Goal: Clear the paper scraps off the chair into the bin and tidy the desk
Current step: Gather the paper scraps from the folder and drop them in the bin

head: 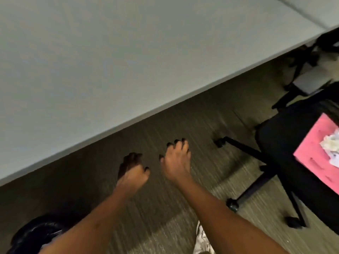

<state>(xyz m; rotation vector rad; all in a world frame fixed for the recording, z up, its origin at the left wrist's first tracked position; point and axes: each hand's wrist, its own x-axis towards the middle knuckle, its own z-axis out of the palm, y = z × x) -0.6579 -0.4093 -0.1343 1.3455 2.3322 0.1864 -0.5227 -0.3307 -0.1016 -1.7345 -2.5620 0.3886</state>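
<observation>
A black office chair [286, 142] stands at the right with a pink folder [315, 149] on its seat. Crumpled white paper scraps [332, 143] lie on the folder at the frame's right edge. A black-lined bin [36, 233] sits on the floor at the lower left, partly hidden by my left forearm. Both my hands hang over the carpet in front of the desk [110, 61]. My left hand [133, 171] has its fingers curled down loosely and holds nothing. My right hand [177, 160] has its fingers spread and is empty. The view is motion-blurred.
The grey desk top fills the upper left, its edge running diagonally. The chair's wheeled base [256, 176] spreads across the carpet at the right. A second dark chair [308, 57] stands further back. A white shoe [201, 241] shows at the bottom.
</observation>
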